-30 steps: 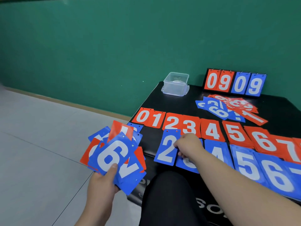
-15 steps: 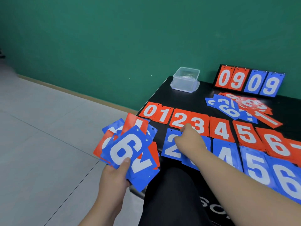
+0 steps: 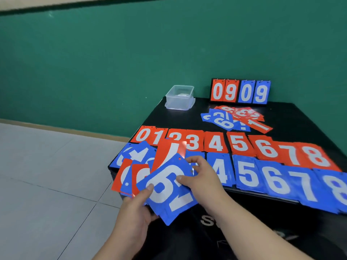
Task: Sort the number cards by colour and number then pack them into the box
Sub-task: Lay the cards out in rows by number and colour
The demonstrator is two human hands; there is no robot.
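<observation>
Over the near left corner of the black table (image 3: pixel 300 117), a fan of cards (image 3: pixel 139 160) in red and blue is gripped from beneath by the left hand (image 3: pixel 135 209), its thumb pressed down on the face of the top blue card (image 3: pixel 169 186). That card, whose white numeral may be read as a 6 or a 9, is pinched by the right hand (image 3: pixel 202 177), with the thumb laid on its face and the fingers curled over its far edge.

Along the table's near edge, a blue row (image 3: pixel 277 181) of cards is laid face up, with 4, 5, 6, 7 and 8 in view; its left end is hidden behind the fan. Just beyond it, across the middle of the table, a red row (image 3: pixel 216 142) is set out from 0 to 8, the 2 partly covered by a raised red card.

Further back on the table, behind the red row, a loose pile (image 3: pixel 236 117) of unsorted red and blue cards is heaped.

At the table's far left corner, a clear plastic box (image 3: pixel 180 97) is seen standing open; what lies inside cannot be made out. At the far edge, a flip scoreboard (image 3: pixel 240 91) is stood upright, showing 09 in red and 09 in blue. The table is backed by a green wall (image 3: pixel 112 62), with pale floor (image 3: pixel 47 175) tiles to its left.
</observation>
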